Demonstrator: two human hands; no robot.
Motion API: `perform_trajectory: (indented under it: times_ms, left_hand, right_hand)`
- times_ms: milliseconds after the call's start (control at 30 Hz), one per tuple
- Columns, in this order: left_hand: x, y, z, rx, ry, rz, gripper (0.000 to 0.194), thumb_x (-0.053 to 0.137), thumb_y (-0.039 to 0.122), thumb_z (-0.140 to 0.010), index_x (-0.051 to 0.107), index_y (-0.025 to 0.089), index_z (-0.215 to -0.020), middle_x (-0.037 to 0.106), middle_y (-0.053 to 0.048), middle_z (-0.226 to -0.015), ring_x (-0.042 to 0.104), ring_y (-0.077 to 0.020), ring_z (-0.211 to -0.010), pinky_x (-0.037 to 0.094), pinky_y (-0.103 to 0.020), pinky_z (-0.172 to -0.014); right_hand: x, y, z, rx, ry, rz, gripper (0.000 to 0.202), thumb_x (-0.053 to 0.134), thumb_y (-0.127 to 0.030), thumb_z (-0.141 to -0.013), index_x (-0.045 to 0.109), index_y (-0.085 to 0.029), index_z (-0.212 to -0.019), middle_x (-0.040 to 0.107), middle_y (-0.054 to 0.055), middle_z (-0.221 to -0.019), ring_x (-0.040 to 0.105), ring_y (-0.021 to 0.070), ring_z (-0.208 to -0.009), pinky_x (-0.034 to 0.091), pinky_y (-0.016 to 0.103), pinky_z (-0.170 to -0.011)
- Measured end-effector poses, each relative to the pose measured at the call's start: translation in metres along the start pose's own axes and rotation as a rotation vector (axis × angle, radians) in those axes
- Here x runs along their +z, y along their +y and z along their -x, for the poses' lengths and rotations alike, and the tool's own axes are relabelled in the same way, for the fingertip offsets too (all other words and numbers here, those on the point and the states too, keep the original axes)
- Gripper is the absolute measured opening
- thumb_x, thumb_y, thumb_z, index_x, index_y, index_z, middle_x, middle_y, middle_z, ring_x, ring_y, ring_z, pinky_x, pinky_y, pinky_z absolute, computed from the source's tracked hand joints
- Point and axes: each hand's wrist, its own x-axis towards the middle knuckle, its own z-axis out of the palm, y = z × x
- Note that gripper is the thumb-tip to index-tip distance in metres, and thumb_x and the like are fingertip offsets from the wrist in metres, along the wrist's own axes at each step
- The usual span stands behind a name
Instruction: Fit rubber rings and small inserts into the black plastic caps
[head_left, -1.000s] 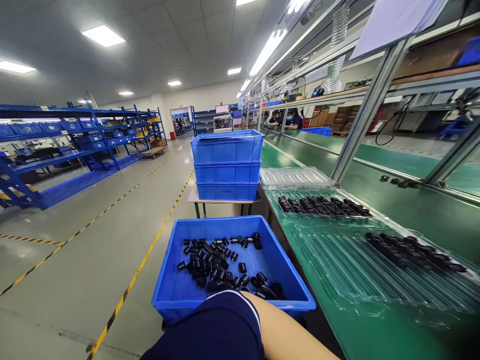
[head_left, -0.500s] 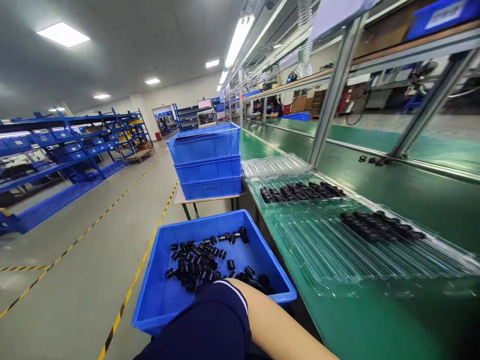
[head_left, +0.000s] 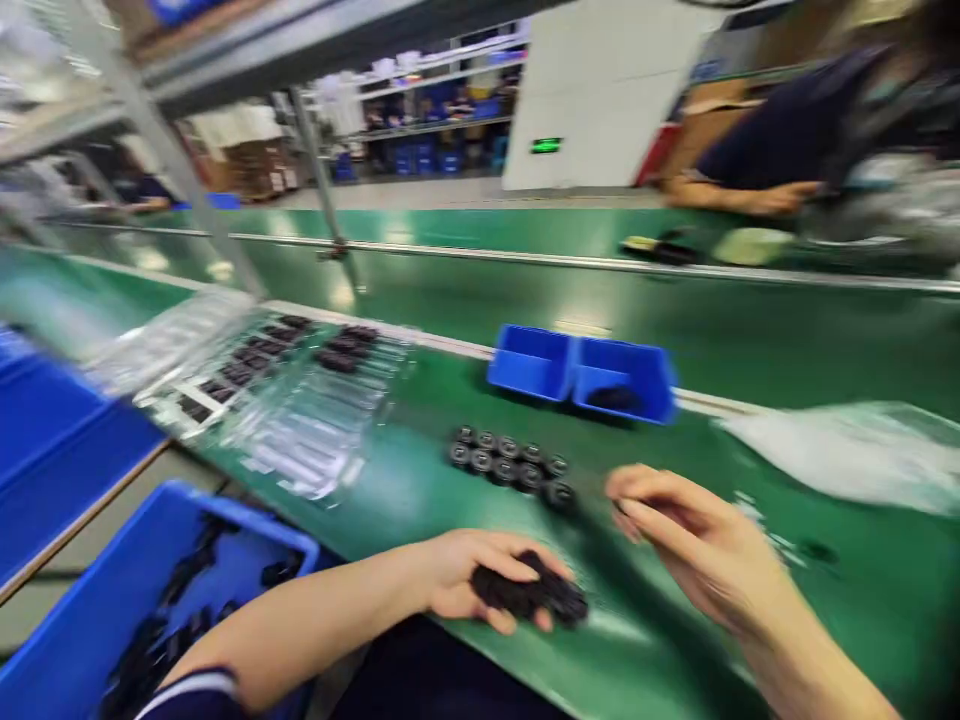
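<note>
My left hand (head_left: 457, 575) is closed around several black cylindrical parts (head_left: 517, 597), just over the near edge of the green workbench (head_left: 405, 500). To its right, my right hand (head_left: 697, 540) is raised above the bench with thumb and fingertips pinched together. Something small and dark may be between those fingertips, but blur hides what it is. Between and beyond my hands, two rows of black cylindrical parts (head_left: 506, 470) stand upright on the bench, ring-shaped tops facing up. A large blue bin (head_left: 60, 640) at lower left contains more loose black parts.
Clear plastic trays (head_left: 307, 430), partly filled with black parts, lie on the left of the bench. Two small blue bins (head_left: 532, 362) stand behind the rows; the right one holds something dark. A plastic bag (head_left: 855, 450) lies at right. Across the bench is another person (head_left: 765, 150).
The view has swung right from the large blue bin to the bench. My left arm, earlier reaching into that bin, is now over the bench with black parts in hand. My right hand has appeared.
</note>
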Motion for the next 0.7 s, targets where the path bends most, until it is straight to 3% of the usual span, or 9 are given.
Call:
perform_trajectory:
  times_ms: [100, 200, 500, 700]
  left_hand:
    - [-0.003, 0.006, 0.005, 0.039, 0.055, -0.006, 0.034, 0.067, 0.018, -0.075, 0.065, 0.013, -0.109, 0.063, -0.014, -0.1, 0.065, -0.0151, -0.072, 0.03, -0.014, -0.037]
    - [-0.006, 0.004, 0.007, 0.047, 0.074, -0.012, 0.031, 0.062, 0.017, -0.08, 0.062, 0.012, -0.111, 0.062, -0.016, -0.101, 0.062, -0.0151, -0.073, 0.029, -0.014, -0.038]
    - [-0.003, 0.002, 0.007, 0.052, 0.14, -0.012, 0.03, 0.059, 0.018, -0.083, 0.058, 0.013, -0.113, 0.062, -0.013, -0.087, 0.059, -0.0154, -0.071, 0.032, -0.016, -0.041]
    - [-0.003, 0.0, 0.008, 0.03, 0.13, 0.0, 0.031, 0.061, 0.02, -0.082, 0.059, 0.014, -0.113, 0.064, -0.012, -0.083, 0.059, -0.0153, -0.069, 0.034, -0.017, -0.041]
  right_hand:
    - [-0.015, -0.003, -0.001, -0.035, 0.008, 0.037, 0.015, 0.07, -0.034, -0.083, 0.066, -0.022, -0.091, 0.061, 0.006, -0.092, 0.059, 0.0181, -0.083, 0.052, 0.03, -0.068]
    - [-0.012, -0.002, -0.008, -0.04, 0.033, 0.107, 0.017, 0.066, -0.03, -0.085, 0.062, -0.021, -0.098, 0.06, 0.005, -0.092, 0.058, 0.0169, -0.085, 0.051, 0.031, -0.078]
    - [0.014, 0.002, -0.001, -0.113, -0.166, 0.399, 0.022, 0.052, -0.015, -0.091, 0.057, -0.023, -0.111, 0.06, 0.004, -0.102, 0.057, 0.0141, -0.082, 0.05, 0.03, -0.077]
    - [0.019, 0.006, -0.004, -0.134, -0.181, 0.512, 0.021, 0.049, -0.016, -0.095, 0.055, -0.023, -0.113, 0.061, 0.005, -0.104, 0.057, 0.0137, -0.078, 0.051, 0.03, -0.074]
